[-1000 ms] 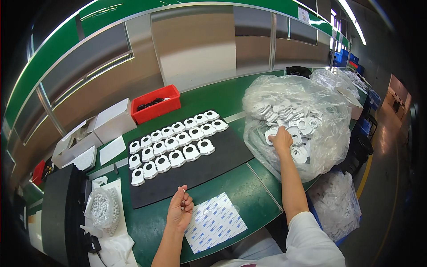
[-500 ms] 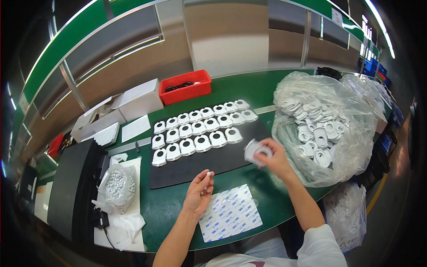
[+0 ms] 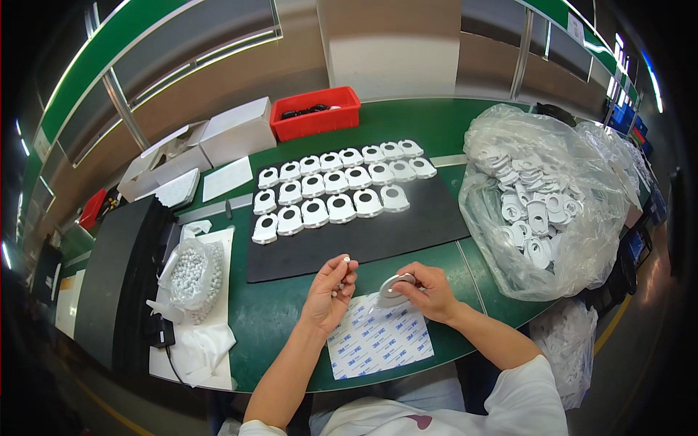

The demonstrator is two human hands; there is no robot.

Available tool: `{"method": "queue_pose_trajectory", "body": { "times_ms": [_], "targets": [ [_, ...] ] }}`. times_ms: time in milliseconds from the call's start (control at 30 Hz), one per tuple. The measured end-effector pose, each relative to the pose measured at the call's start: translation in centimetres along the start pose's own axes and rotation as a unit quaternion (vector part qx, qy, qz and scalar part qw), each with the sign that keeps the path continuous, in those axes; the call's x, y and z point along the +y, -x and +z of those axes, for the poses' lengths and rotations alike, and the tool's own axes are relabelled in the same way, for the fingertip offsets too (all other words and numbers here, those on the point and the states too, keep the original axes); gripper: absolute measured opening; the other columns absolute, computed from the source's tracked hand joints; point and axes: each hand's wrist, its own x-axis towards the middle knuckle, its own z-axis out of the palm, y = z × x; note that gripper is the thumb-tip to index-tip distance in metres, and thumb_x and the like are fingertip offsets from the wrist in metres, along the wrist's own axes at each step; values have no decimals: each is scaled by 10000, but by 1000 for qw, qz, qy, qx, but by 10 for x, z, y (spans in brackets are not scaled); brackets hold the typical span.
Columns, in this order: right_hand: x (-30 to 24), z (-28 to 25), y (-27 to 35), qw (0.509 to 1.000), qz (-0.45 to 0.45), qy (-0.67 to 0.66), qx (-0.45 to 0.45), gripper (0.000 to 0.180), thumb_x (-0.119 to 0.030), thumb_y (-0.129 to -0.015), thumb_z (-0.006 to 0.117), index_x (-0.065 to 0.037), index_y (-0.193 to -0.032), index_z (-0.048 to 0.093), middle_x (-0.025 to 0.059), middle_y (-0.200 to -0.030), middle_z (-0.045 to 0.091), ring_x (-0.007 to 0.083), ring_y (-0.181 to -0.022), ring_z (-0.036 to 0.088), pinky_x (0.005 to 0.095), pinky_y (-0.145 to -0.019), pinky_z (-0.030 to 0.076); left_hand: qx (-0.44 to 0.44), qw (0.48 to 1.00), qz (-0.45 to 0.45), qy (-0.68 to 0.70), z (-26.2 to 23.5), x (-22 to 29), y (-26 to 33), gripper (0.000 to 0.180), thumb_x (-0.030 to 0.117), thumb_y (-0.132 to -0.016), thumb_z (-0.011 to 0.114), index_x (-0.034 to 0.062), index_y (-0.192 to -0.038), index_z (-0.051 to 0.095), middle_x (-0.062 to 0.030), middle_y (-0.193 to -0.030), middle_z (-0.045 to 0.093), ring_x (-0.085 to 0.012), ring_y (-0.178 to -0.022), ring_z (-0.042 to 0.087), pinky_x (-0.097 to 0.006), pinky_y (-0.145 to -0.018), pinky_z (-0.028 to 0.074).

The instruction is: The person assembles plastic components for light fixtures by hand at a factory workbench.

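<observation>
My left hand (image 3: 329, 296) pinches a small white cap-like piece (image 3: 347, 259) between thumb and fingertips, and more small white pieces show against its curled fingers. To its right, my right hand (image 3: 430, 294) grips a flat white plastic plate (image 3: 393, 288) with a round hole, held tilted on edge. Both hands are above the upper part of a white sheet with blue print (image 3: 382, 343). Beyond them is a black mat (image 3: 320, 261), where similar holed white plates (image 3: 339, 208) lie in three rows.
At right, a large clear plastic bag (image 3: 502, 272) holds many loose white plates. On the left, a smaller bag (image 3: 195, 272) of tiny white pieces stands beside a black box-like block (image 3: 120, 283). A red bin (image 3: 316, 123) and white cartons (image 3: 236, 134) line the back.
My right hand has brought the white plate from the mat's right side leftward and nearer, over the printed sheet and close to my left hand. The whole view has shifted slightly.
</observation>
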Motion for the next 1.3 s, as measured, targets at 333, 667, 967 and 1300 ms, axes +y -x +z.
{"method": "queue_pose_trajectory", "body": {
  "times_ms": [333,667,967,1300],
  "targets": [
    [22,16,0,974,-178,121,-73,173,-76,-725,698,-52,-878,620,65,-705,587,205,-597,560,303,-523,445,35,999,10,34,-12,-5,-13,145,62,-836,600,22,-970,564,-117,-895,603,-128,-702,502,-194,-541,397],
    [23,8,8,991,49,-103,63,158,-126,-815,652,-49,-928,573,28,-731,605,90,-563,558,251,-460,455,17,999,2,-33,-4,-13,-11,196,74,-852,597,31,-1043,594,-62,-904,622,-76,-699,514,-162,-556,403],
    [19,-17,-6,941,63,-299,148,189,-187,-880,582,-23,-964,539,26,-819,602,61,-623,564,184,-469,482,35,979,-34,-197,28,-37,-7,178,83,-818,645,39,-991,644,-29,-851,650,-39,-666,496,-164,-589,404],
    [19,-23,-1,949,48,-278,142,186,-190,-884,576,-18,-945,541,38,-823,602,75,-641,576,190,-486,495,38,972,-51,-228,33,-45,-5,184,68,-803,659,31,-984,659,-31,-859,653,-37,-659,479,-168,-553,370]
  ]
}}
